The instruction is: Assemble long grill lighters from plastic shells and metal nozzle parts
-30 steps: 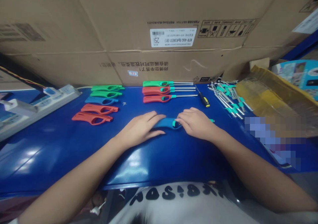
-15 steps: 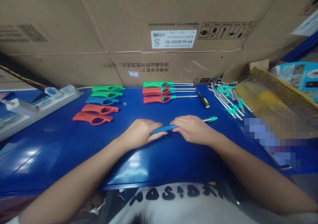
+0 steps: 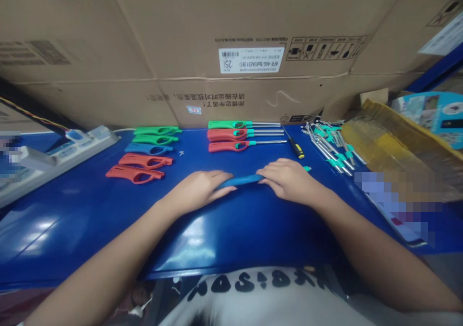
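Above the middle of the blue table, my left hand [image 3: 202,188] is closed around the left end of a blue lighter casing [image 3: 243,180]. Its right end is gripped by the fingers of my right hand [image 3: 289,179]. Just beyond my right hand a small green tip [image 3: 307,169] of a metal tube part shows; my hand hides the rest. Behind my hands lie red lighters [image 3: 227,146] and a green lighter [image 3: 227,124], all with metal tubes. Farther left are red casings [image 3: 133,173], a blue casing [image 3: 146,148] and green casings [image 3: 155,138].
A yellow-and-black screwdriver [image 3: 297,150] lies beside a pile of metal tubes with green parts [image 3: 334,157]. At the right stands a taped open box [image 3: 405,157]. A power strip [image 3: 65,157] sits at the left. Large cardboard [image 3: 181,36] rises along the back.
Both hands have shifted slightly apart and up with the blue casing, so more of it shows between them. Less of the tube part is visible beyond my right hand.
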`<state>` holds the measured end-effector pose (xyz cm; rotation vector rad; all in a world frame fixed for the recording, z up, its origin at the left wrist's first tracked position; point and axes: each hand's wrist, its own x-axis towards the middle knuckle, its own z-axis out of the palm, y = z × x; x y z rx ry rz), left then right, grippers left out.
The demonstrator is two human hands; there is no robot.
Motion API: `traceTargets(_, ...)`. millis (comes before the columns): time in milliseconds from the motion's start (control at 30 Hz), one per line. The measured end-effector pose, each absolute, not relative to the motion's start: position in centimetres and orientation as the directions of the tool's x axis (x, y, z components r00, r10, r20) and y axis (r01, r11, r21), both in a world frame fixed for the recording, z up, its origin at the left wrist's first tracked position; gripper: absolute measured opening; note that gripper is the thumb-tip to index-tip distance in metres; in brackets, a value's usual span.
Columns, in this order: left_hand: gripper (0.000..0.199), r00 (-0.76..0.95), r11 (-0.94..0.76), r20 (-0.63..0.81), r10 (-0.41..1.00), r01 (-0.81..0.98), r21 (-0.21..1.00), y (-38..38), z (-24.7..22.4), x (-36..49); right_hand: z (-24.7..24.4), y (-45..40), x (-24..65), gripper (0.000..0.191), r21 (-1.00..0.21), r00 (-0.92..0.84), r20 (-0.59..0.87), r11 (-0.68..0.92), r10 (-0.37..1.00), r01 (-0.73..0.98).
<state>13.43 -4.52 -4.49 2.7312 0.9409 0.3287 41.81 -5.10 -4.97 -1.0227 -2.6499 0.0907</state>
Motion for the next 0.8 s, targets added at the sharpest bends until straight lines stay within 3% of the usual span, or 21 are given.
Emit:
traceTargets(200,0.038,0.751,-0.753,0.140,0.645,0.594,0.283,-4.9,-4.8,13.8,-4.3,-5.0,41.7,0.025,-0.157,-0.675,0.206,0.705,0.709,0.692)
traceTargets(333,0.037,0.724,-0.734,0.137,0.676,0.643,0.218,-4.7,-4.6,13.5,-3.4,-3.9,44.2,0.043,-0.122,-0.596,0.205,0.625,0.776,0.771)
traceTargets(567,0.035,0.667,-0.695,0.198,0.718,0.680,0.233,-4.4,-4.1,12.7,-3.0,-2.1,48.0,0.014,-0.139,-0.522,0.160,0.543,0.838,0.828)
traceTargets(700,0.036,0.673,-0.711,0.232,0.702,0.643,0.284,-4.3,-4.1,12.6,-3.0,-2.2,47.6,0.016,-0.174,-0.537,0.127,0.552,0.834,0.816)
traceTargets(800,0.036,0.690,-0.739,0.264,0.674,0.623,0.258,-4.1,-4.2,12.6,-2.8,-2.6,46.8,0.021,-0.276,-0.560,0.104,0.565,0.822,0.778)
